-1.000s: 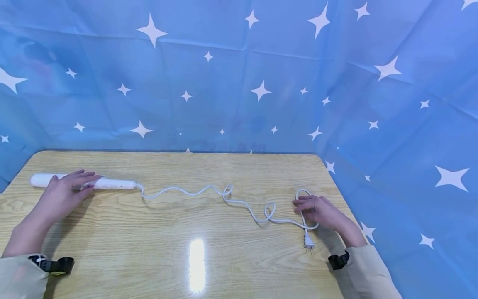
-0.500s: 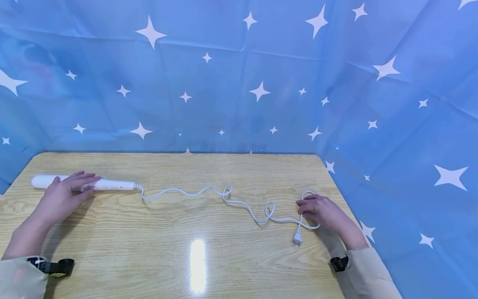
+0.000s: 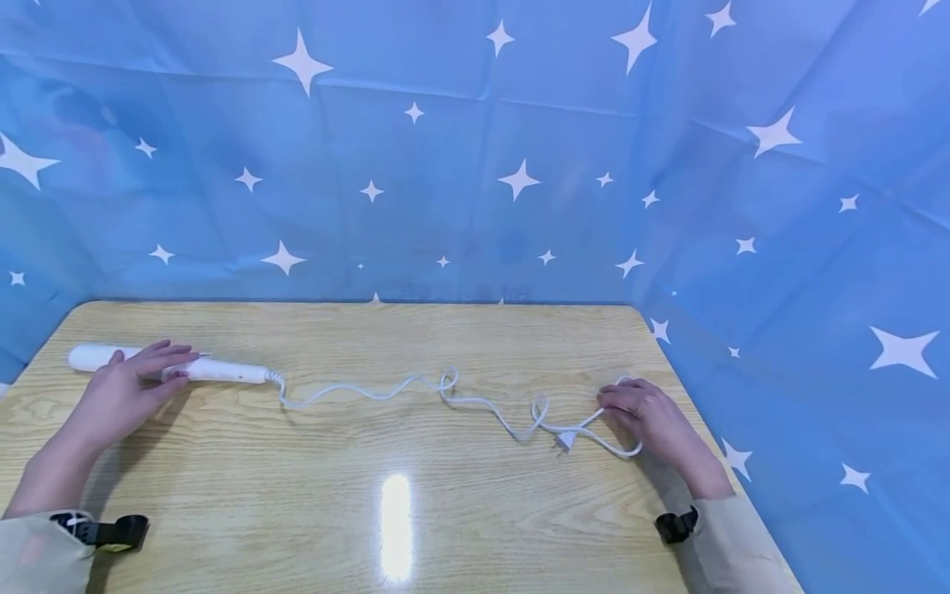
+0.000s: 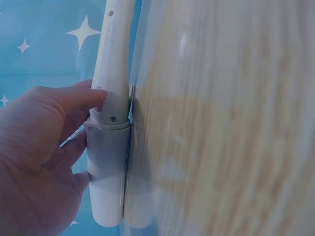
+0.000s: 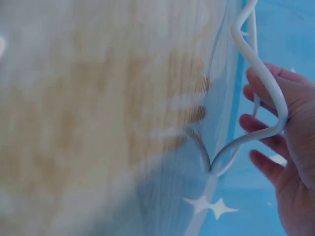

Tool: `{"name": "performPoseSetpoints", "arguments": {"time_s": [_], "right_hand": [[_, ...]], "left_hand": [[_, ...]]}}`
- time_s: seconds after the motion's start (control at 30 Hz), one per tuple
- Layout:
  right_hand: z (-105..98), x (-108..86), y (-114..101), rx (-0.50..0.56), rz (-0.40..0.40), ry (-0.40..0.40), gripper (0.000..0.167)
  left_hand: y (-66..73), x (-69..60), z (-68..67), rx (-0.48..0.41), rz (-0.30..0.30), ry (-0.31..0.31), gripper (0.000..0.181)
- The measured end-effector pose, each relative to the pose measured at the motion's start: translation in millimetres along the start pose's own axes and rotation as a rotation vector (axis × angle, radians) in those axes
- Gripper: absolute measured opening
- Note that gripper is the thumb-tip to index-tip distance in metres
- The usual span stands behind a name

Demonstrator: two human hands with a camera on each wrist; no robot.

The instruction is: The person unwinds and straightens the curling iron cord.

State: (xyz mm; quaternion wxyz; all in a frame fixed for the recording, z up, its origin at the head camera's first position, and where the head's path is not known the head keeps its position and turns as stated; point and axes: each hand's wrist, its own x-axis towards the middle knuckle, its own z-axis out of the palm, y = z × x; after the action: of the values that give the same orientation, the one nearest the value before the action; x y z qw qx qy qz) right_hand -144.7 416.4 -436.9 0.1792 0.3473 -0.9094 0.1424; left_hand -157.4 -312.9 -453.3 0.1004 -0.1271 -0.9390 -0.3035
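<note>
A white curling iron (image 3: pixel 230 371) lies lengthwise at the far left of the table. Across its middle my left hand (image 3: pixel 122 396) holds it, thumb on the near side and fingers over the far side. In the left wrist view a fingertip touches the white handle (image 4: pixel 110 59), just above the grey part. The white power cord (image 3: pixel 478 402) runs right in loose loops. My right hand (image 3: pixel 656 425) pinches it near the plug end, thumb against fingers. The two-pin plug (image 3: pixel 566 441) points left and rests across the cord. In the right wrist view a cord loop (image 5: pixel 268 81) passes before the fingers.
The wood-grain table (image 3: pixel 297 495) has a glossy surface with a bright light reflection. A blue backdrop with white stars (image 3: pixel 445 214) rises along its back and sides. Each wrist wears a black strap with a device (image 3: pixel 122 532).
The plug has swung left and up, from below the right hand to beside a cord loop. The right hand has shifted slightly right. The left hand has stayed on the curling iron.
</note>
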Motion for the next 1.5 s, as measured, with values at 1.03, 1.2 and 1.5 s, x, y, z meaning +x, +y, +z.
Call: {"name": "performPoseSetpoints", "arguments": {"time_s": [1.03,1.2,1.5], "right_hand": [[6,15.6,6,-0.146,0.333,0.138,0.010],[10,13.7,17,-0.072,0.368,0.148,0.009],[17,17.0,33,-0.018,0.401,0.166,0.008]], "left_hand": [[-0.1,-0.2,-1.7,-0.021,0.020,-0.013,0.038],[2.2,-0.3,-3.0,-0.026,0.021,-0.014,0.037],[1.8,0.2,-4.8,-0.020,0.004,-0.031,0.039]]}}
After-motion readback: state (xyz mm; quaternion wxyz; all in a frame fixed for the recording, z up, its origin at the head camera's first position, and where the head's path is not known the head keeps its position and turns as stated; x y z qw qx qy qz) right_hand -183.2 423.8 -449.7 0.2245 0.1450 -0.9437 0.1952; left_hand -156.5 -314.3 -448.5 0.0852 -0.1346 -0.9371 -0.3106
